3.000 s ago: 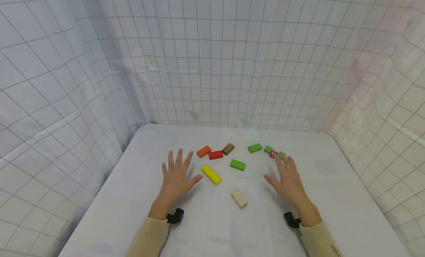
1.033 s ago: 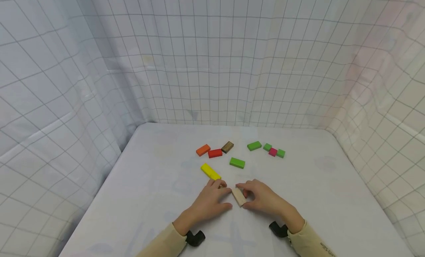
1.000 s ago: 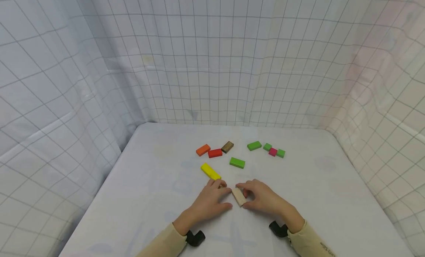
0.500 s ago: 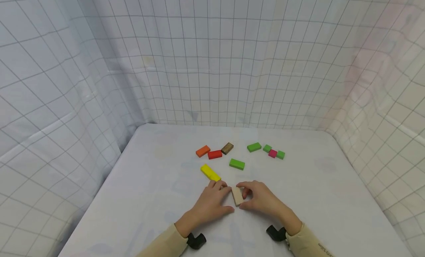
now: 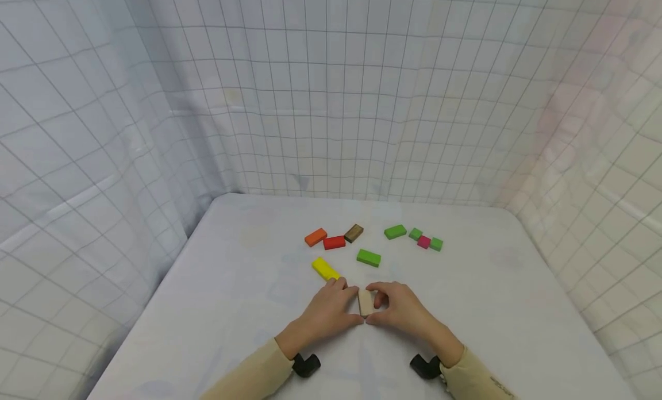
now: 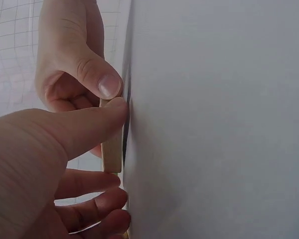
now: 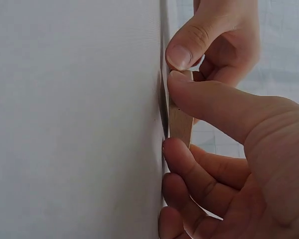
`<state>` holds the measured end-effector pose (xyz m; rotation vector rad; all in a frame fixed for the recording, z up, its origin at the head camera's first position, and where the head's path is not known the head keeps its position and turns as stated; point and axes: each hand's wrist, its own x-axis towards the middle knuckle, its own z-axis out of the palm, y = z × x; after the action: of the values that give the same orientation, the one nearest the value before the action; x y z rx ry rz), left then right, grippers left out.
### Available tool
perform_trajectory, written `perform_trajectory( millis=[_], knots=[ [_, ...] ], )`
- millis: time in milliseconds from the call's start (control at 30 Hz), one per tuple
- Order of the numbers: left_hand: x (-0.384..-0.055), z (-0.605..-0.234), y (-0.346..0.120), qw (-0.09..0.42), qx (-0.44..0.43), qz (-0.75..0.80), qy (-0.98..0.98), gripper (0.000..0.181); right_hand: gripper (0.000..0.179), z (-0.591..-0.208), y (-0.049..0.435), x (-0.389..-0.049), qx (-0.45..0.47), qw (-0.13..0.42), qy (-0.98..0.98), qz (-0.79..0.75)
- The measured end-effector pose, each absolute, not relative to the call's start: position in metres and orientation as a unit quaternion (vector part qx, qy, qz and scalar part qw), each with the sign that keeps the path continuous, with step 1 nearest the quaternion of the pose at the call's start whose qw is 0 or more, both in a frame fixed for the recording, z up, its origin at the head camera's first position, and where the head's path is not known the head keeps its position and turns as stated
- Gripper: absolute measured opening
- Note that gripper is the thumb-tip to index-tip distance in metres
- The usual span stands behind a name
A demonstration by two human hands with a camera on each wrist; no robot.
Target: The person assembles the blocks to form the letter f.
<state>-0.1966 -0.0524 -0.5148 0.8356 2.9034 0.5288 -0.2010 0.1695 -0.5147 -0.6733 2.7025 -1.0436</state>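
- The left hand (image 5: 329, 311) and right hand (image 5: 402, 309), spread wide apart three seconds ago, now meet at the beige block (image 5: 365, 303).
- Both pinch it by its ends, thumbs side by side at the near end; half a second ago the left thumb stands off it.
- The block, slanted earlier, now points almost straight away from the person, between the hands over the white table (image 5: 248, 296).
- The yellow block (image 5: 324, 268) stays put, partly hidden by left fingers.

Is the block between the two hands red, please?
No, the head view shows a pale block between the left hand and right hand, while the red block lies farther back.
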Motion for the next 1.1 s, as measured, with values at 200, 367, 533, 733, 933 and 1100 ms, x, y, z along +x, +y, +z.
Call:
perform_trajectory(
  millis=[200, 367, 533, 733, 933, 1100],
  knots=[
    [-0.204, -0.514, -0.054, 0.076, 0.264, 0.220, 0.936, 0.062, 0.058, -0.515, 0.167, -0.205, -0.221, 0.074, 0.908, -0.347],
    [-0.213, -0.516, -0.054, 0.082, 0.257, 0.240, 0.932, 0.060, 0.058, -0.513, 0.168, -0.212, -0.218, 0.072, 0.912, -0.340],
    [-0.218, -0.515, -0.056, 0.074, 0.253, 0.260, 0.929, 0.059, 0.059, -0.512, 0.166, -0.219, -0.222, 0.070, 0.914, -0.333],
    [-0.222, -0.516, -0.058, 0.070, 0.250, 0.271, 0.927, 0.060, 0.057, -0.512, 0.163, -0.225, -0.215, 0.080, 0.918, -0.325],
    [-0.227, -0.517, -0.058, 0.074, 0.244, 0.281, 0.925, 0.060, 0.057, -0.511, 0.160, -0.229, -0.210, 0.082, 0.921, -0.317],
    [-0.232, -0.518, -0.058, 0.083, 0.240, 0.283, 0.925, 0.062, 0.057, -0.509, 0.160, -0.231, -0.213, 0.077, 0.923, -0.312]
  ],
)
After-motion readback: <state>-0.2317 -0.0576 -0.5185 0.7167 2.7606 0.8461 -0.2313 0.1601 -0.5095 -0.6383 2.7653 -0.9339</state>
